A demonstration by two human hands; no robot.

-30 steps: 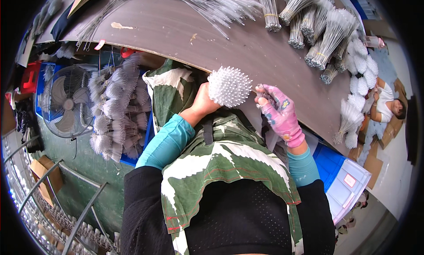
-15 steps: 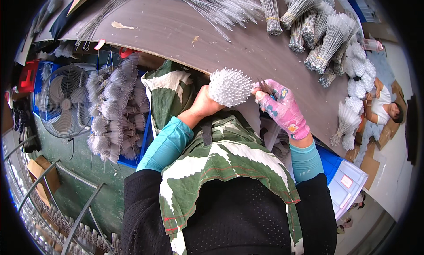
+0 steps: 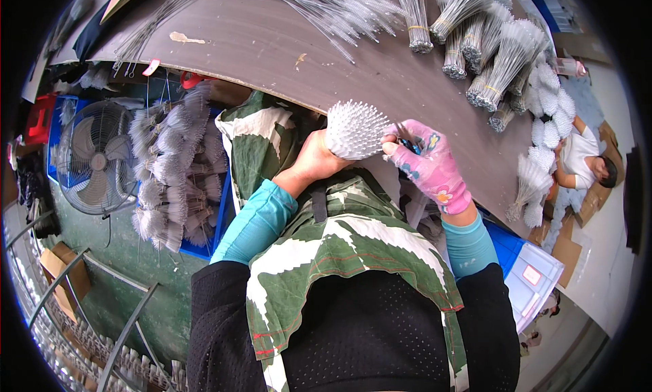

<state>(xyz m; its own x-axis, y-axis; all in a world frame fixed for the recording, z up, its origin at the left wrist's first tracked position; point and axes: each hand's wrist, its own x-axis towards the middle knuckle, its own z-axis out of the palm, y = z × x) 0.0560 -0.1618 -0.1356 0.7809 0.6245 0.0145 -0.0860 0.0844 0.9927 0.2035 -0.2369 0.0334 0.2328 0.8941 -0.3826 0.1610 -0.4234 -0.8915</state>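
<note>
My left hand (image 3: 316, 159) is closed round a bundle of thin wire brushes (image 3: 357, 130). The bundle's white bristly tips form a rounded dome that faces up, while its wire stems are hidden by the hand and my body. On my right hand (image 3: 433, 168) is a pink flowered glove with the thumb and fingertips bare. That hand is closed on a small dark pointed tool (image 3: 407, 138) with two prongs, beside the right edge of the dome. Whether the prongs touch the bristles I cannot tell.
Loose wire brushes (image 3: 333, 12) and tied bundles (image 3: 506, 63) lie on the brown table (image 3: 258, 46). More bundles (image 3: 176, 161) fill a blue crate at left, near a standing fan (image 3: 99, 160). A light plastic bin (image 3: 533, 276) is at right; another person (image 3: 583, 158) is beyond.
The bundle has tilted and shifted slightly to the right in my left hand. My right hand has turned a little, with the tool still beside the bristles.
</note>
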